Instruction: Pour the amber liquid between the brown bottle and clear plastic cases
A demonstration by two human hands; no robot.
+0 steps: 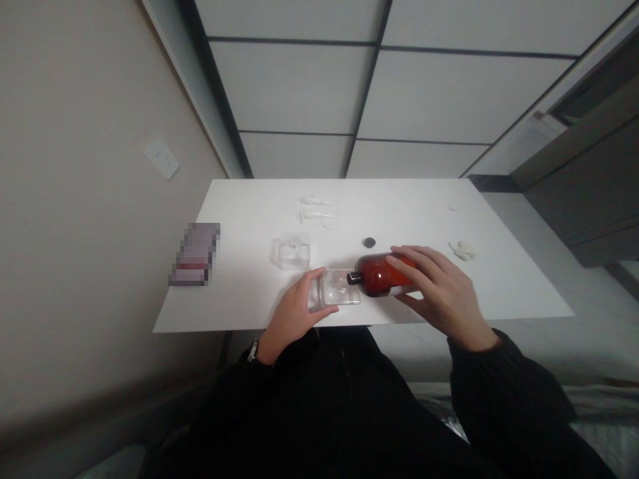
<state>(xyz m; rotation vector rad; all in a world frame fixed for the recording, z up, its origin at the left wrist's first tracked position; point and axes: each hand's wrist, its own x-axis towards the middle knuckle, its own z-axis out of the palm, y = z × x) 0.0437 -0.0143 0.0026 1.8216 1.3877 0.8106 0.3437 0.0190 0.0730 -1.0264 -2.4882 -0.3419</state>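
A reddish-brown bottle (pixel 375 274) with a black neck lies tilted in my right hand (pixel 442 289), whose fingers wrap round its base end. Its uncapped mouth points left, over a clear square glass container (pixel 343 290). My left hand (pixel 298 307) grips that container from the left, thumb and fingers on either side. Whether liquid is leaving the bottle I cannot tell. Just behind the bottle a black cap (pixel 369 243) rests on the table. A second clear square container (pixel 294 251) stands behind my left hand, apart from it.
Two clear tube-like pieces (pixel 318 213) lie toward the back of the white table (pixel 249 299). Some crumpled whitish material (pixel 464 250) is at the right. A blurred-out flat item (pixel 196 254) lies near the left edge, by the wall with a socket (pixel 162 159).
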